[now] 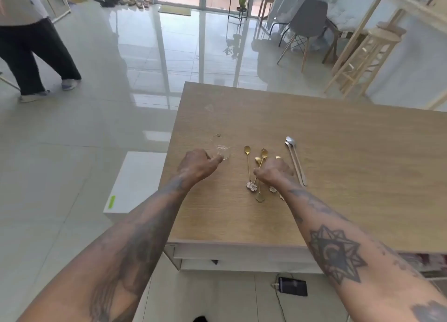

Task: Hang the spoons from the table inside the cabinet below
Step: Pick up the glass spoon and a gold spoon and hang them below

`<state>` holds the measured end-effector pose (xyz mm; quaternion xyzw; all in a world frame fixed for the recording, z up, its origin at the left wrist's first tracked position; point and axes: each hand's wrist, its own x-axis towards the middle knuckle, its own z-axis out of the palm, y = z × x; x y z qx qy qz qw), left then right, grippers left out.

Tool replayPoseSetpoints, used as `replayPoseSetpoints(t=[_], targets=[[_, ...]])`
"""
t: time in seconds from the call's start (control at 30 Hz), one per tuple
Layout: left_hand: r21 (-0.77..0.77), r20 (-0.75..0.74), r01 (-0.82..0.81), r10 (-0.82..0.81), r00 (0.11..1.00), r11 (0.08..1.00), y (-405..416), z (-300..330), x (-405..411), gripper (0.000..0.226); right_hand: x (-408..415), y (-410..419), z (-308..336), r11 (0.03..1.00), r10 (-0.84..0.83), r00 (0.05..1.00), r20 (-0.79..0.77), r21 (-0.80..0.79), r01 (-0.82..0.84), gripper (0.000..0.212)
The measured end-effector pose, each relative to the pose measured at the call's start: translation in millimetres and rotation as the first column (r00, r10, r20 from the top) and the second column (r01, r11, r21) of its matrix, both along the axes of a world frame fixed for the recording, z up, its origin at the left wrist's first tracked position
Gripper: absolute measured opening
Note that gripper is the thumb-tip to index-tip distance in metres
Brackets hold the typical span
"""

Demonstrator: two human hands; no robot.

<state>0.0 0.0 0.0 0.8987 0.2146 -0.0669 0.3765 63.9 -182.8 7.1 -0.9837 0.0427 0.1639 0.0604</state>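
Several small gold spoons (pixel 247 163) with flower-shaped handle ends lie side by side on the wooden table (pixel 338 176). Two long silver spoons (pixel 294 157) lie just to their right. My right hand (pixel 273 173) rests over the gold spoons, fingers curled down on them; I cannot tell whether it grips one. My left hand (pixel 197 165) touches the base of a clear glass (pixel 221 147) standing left of the spoons. The cabinet front (pixel 242 258) below the table edge is white; its inside is hidden.
A white box (pixel 135 181) sits on the tiled floor left of the table. A phone with a cable (pixel 292 286) lies on the floor near the cabinet. A person (pixel 31 43) stands far left. Chairs and wooden stools stand at the back right.
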Motion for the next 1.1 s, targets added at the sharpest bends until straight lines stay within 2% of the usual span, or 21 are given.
replayPoseSetpoints(t=[0.13,0.3,0.4,0.5,0.8,1.0,1.1], targets=[[-0.083,0.01,-0.04,0.041,0.999,0.996,2.7,-5.1,0.0,0.049,-0.8,4.3,-5.0,0.996,-0.085,0.996,-0.003,0.001,0.085,0.026],[-0.227,0.046,-0.114,0.128,0.991,0.967,5.4,-8.7,-0.9,0.042,-1.1,-1.3,-9.1,0.989,-0.118,0.993,0.023,0.095,0.115,0.028],[-0.235,0.071,-0.133,0.153,0.986,0.963,3.7,-5.9,-6.4,0.039,-6.3,-8.5,-6.8,0.985,-0.095,0.995,0.038,0.145,0.089,0.028],[-0.228,0.102,-0.16,0.187,0.977,0.96,-0.4,1.9,-15.5,0.042,-9.3,-18.2,2.8,0.975,-0.115,0.992,0.054,0.197,0.102,0.04],[-0.189,0.213,-0.192,0.231,0.949,0.963,-30.5,48.3,-67.1,0.036,-41.5,-52.8,57.3,0.916,-0.141,0.984,0.111,0.391,0.087,0.043],[-0.198,0.28,-0.252,0.301,0.911,0.947,-68.6,76.4,-131.3,0.037,-92.4,-84.7,86.9,0.889,-0.025,0.987,0.157,0.454,-0.049,0.038],[-0.246,0.296,-0.279,0.346,0.89,0.928,-93.2,82.0,-168.4,0.04,-127.9,-103.3,96.5,0.857,0.011,0.988,0.157,0.508,-0.09,0.027]])
